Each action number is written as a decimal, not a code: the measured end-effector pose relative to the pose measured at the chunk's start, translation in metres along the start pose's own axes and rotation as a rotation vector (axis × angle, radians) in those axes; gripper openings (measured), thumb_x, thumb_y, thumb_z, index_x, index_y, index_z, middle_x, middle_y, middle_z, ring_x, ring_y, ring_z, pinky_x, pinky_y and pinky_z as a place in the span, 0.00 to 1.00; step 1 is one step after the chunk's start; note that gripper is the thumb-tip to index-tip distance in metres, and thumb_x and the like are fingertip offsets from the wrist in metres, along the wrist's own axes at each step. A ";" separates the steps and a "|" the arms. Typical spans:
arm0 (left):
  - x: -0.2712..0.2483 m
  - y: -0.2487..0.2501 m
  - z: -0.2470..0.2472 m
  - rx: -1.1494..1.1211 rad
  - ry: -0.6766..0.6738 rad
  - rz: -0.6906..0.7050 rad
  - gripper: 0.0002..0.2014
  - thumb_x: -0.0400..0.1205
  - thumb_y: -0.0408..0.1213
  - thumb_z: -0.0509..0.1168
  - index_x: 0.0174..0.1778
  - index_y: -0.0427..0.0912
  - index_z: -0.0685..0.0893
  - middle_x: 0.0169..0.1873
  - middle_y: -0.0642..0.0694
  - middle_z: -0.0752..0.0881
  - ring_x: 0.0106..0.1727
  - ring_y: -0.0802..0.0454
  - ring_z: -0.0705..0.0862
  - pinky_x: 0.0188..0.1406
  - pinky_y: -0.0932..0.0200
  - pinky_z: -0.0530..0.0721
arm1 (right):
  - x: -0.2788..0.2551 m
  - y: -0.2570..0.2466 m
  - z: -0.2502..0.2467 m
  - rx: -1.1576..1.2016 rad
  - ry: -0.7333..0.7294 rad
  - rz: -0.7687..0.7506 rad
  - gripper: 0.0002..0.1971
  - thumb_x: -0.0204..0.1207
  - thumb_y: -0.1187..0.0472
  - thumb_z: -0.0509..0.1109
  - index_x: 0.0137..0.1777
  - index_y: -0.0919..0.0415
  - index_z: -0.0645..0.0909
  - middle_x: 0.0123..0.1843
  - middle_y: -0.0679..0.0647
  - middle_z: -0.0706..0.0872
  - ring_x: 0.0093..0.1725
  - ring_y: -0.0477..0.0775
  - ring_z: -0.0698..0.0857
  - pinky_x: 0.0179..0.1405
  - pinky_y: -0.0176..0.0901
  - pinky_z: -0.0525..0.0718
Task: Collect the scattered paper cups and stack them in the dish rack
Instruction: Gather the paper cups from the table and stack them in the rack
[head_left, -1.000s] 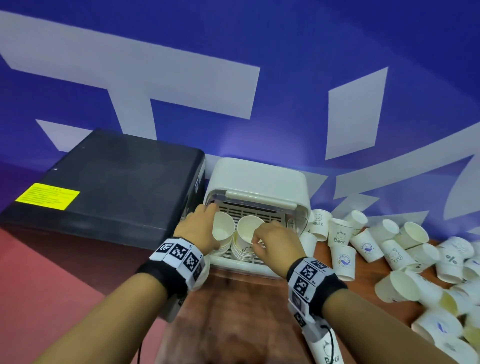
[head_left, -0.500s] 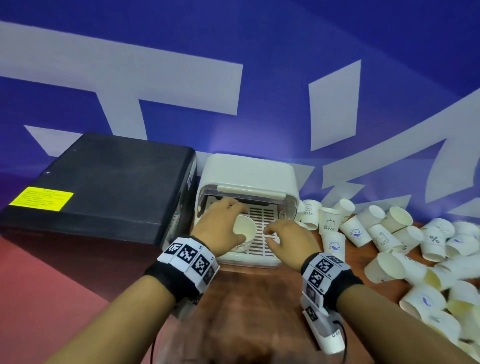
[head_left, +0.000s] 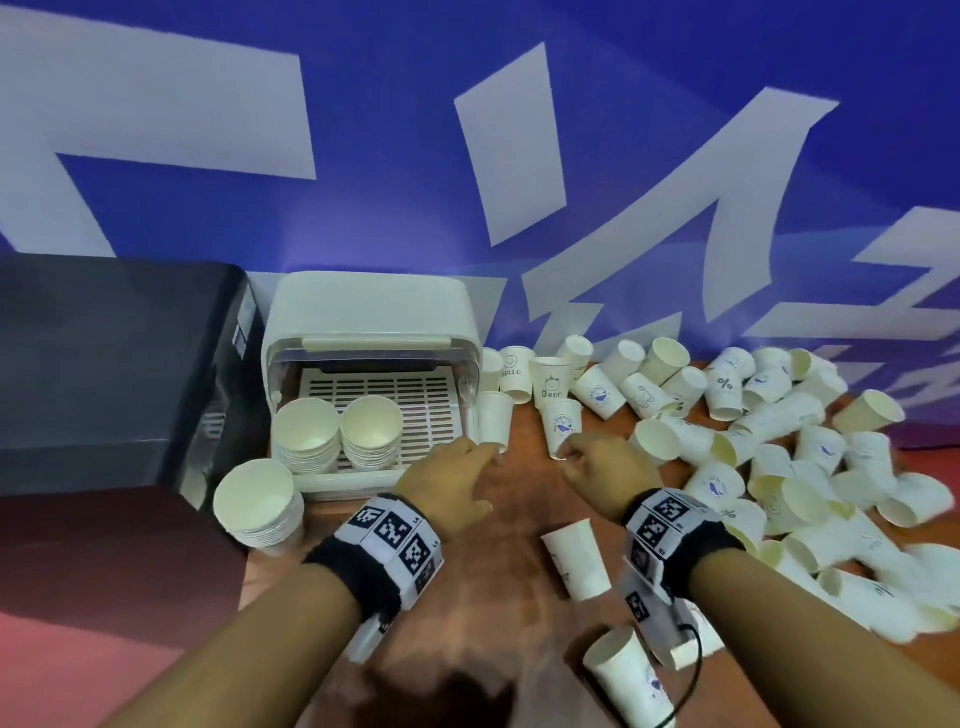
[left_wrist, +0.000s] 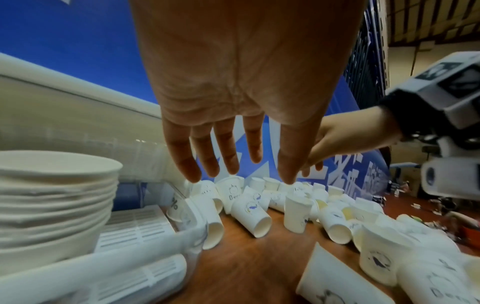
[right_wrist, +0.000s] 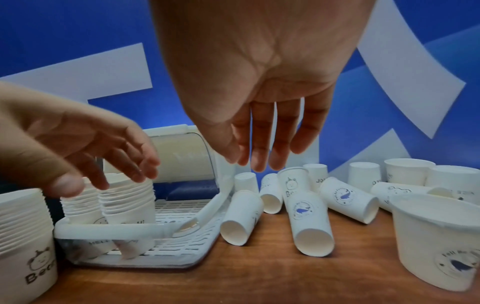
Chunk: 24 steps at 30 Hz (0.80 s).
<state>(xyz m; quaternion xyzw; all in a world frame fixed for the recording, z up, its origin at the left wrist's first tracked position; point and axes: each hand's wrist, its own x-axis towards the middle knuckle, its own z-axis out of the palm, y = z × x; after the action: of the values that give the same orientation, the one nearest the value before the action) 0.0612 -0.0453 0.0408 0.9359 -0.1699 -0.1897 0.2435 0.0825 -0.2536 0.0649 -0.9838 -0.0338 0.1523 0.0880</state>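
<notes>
A brown wood-grain counter (head_left: 498, 582) is carrying everything, backed by a blue wall banner (head_left: 623, 156) with large white shapes. A black box (head_left: 114, 364) is sitting at the far left, just beside the white dish rack (head_left: 374, 317), whose lid is lifted over a slatted tray. Two stacks of paper cups (head_left: 337, 434) are standing upright in the front left of the tray, and a third stack (head_left: 257, 501) is standing on the counter outside the rack's front left corner. To the right, a heap of loose paper cups (head_left: 779, 457) is sprawling toward the counter's right edge, most of them lying on their sides. Two tipped cups, one plain (head_left: 493, 418) and one with a blue whale print (head_left: 561, 426), are lying just right of the rack.

The left hand (head_left: 452, 483) is hovering over the counter beside the rack's front right corner, its fingers (left_wrist: 228, 156) spread, relaxed and holding nothing. The right hand (head_left: 608, 465) is hanging near the whale-print cup, its fingers (right_wrist: 262, 148) also loose and empty, pointing down at the cups. A strip of bare wood is lying between the two wrists, with two more cups (head_left: 576, 558) scattered on it nearer the person.
</notes>
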 end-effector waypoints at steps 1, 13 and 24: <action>0.001 0.004 0.006 0.011 -0.031 -0.006 0.28 0.79 0.44 0.67 0.75 0.54 0.68 0.70 0.48 0.71 0.70 0.47 0.72 0.69 0.52 0.74 | 0.001 0.006 0.000 0.002 -0.008 -0.005 0.12 0.78 0.57 0.61 0.56 0.51 0.83 0.60 0.50 0.85 0.57 0.53 0.83 0.52 0.44 0.81; 0.064 0.063 0.097 -0.021 -0.203 -0.294 0.31 0.78 0.56 0.65 0.75 0.49 0.67 0.74 0.44 0.70 0.73 0.43 0.73 0.71 0.52 0.72 | 0.046 0.110 -0.007 0.022 0.000 -0.125 0.13 0.79 0.55 0.63 0.60 0.57 0.80 0.62 0.53 0.83 0.59 0.55 0.82 0.52 0.45 0.80; 0.118 0.110 0.159 -0.183 -0.217 -0.636 0.42 0.75 0.60 0.67 0.80 0.47 0.58 0.74 0.41 0.72 0.73 0.42 0.72 0.71 0.50 0.71 | 0.088 0.208 -0.002 -0.015 -0.075 -0.037 0.31 0.75 0.48 0.68 0.77 0.49 0.63 0.76 0.53 0.66 0.72 0.60 0.72 0.64 0.56 0.78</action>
<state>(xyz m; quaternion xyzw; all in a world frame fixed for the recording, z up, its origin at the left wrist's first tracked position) 0.0690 -0.2464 -0.0629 0.8906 0.1231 -0.3691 0.2355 0.1747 -0.4502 0.0031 -0.9773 -0.0564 0.1872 0.0821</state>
